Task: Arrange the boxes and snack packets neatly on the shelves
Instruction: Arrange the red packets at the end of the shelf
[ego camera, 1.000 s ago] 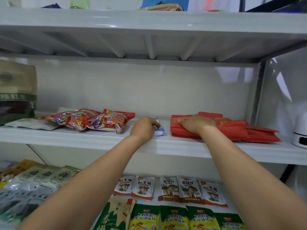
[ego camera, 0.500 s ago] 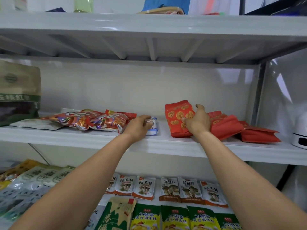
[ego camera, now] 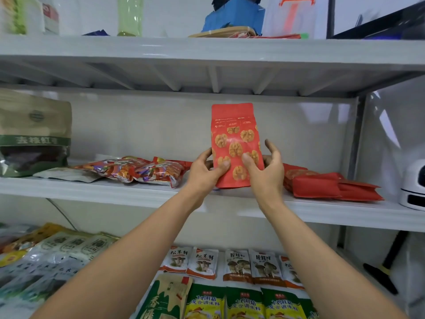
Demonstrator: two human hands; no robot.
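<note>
One walnut pouch (ego camera: 234,134) is being gripped by left hand (ego camera: 204,171), right hand (ego camera: 266,173); soft base, topple toward 3 o'clock being risked.

person | left forearm (ego camera: 138,245): bare along its whole visible length, slim | right forearm (ego camera: 310,249): bare the same way | left grip (ego camera: 204,169): bare, short plain nail on the thumb | right grip (ego camera: 264,171): bare, short plain nail on the thumb, dark patch at forefinger tip (ego camera: 267,142), smudge or shadow, cannot tell
</note>
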